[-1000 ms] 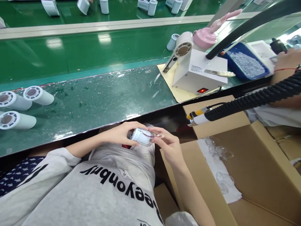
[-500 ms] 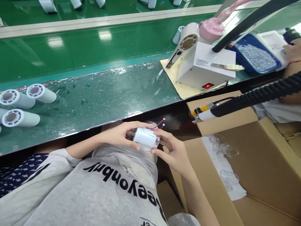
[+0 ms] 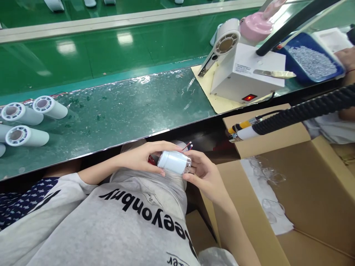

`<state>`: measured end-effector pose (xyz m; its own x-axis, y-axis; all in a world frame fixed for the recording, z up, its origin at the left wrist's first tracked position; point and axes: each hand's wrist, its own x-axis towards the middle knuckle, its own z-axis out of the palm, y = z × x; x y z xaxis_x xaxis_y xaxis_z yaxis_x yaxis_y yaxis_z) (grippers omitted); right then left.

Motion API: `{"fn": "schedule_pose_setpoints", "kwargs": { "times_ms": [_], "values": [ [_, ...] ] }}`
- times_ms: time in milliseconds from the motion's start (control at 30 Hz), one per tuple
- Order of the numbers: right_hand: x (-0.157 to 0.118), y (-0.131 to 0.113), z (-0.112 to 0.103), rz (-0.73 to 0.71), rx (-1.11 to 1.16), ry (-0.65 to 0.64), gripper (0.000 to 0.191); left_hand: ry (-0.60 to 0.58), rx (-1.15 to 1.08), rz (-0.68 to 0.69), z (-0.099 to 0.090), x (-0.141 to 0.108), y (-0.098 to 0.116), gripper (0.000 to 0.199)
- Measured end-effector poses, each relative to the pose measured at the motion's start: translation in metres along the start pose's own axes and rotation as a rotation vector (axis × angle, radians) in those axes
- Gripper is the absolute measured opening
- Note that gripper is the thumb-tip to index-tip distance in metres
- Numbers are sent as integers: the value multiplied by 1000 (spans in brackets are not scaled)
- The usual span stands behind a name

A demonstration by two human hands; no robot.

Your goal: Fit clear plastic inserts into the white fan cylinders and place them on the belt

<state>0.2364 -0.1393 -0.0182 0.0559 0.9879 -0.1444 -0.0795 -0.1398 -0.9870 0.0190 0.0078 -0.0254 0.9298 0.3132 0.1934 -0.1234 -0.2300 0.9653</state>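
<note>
Low in front of my body I hold a pale blue cylindrical housing with a clear plastic right end, lying on its side. My left hand is wrapped round its left end, thumb below and fingers over the top. At the clear end, my right hand grips it between thumb and fingers. Thin red and dark wires with small white connectors stick out above it. Something red, too hidden to name, shows beside my left palm.
Several white fan-like cylinders lie on the green bench at left. At right stand a white machine with a lit red switch and a blue bin. A black coiled hose with a screwdriver-like tip hangs over an open cardboard box.
The housing has turned slightly in my hands, and its wires stick up less. My right thumb has slid a little along the clear end. The view has shifted slightly.
</note>
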Motion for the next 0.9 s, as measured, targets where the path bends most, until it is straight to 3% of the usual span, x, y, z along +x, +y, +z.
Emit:
{"fn": "schedule_pose_setpoints", "kwargs": {
  "times_ms": [400, 667, 900],
  "values": [
    [7, -1, 6, 133, 153, -22, 44, -29, 22, 20, 0, 2, 1, 77],
    [9, 14, 12, 282, 277, 7, 58, -35, 28, 23, 0, 0, 3, 78],
    [14, 1, 20, 402, 318, -95, 74, -35, -15, 97, 2, -1, -3, 82]
  ]
}}
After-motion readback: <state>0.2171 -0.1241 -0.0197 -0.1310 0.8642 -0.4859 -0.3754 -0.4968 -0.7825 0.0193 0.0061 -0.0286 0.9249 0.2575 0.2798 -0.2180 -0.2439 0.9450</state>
